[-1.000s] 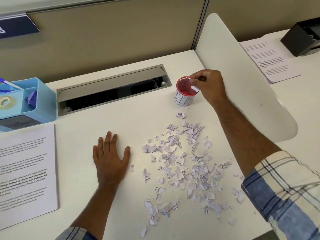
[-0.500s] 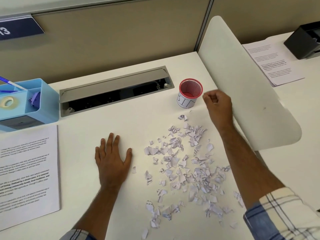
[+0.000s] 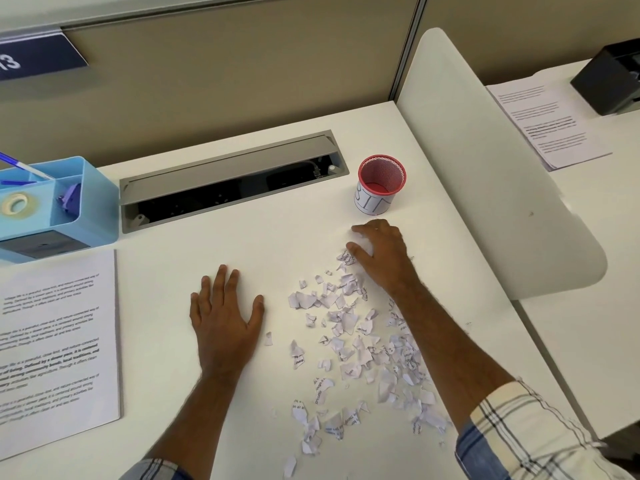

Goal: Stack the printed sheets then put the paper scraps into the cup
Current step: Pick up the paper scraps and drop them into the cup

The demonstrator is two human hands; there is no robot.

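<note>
A red mesh cup with a white "BIN" label stands upright at the back of the desk, a little red showing at its bottom. Torn paper scraps lie scattered in front of it, toward me. My right hand rests on the far end of the pile, just below the cup, its fingers and thumb curled around a few white scraps. My left hand lies flat on the desk, left of the scraps, fingers spread and holding nothing. The printed sheets lie stacked at the left edge.
A blue desk organiser with tape and pens sits at the back left. A grey cable tray is open along the back. A white divider panel rises on the right; beyond it are more printed sheets and a black box.
My right hand has left the cup's rim, come back toward me and dropped onto the far end of the scrap pile, closing on scraps. The left hand has stayed flat.
</note>
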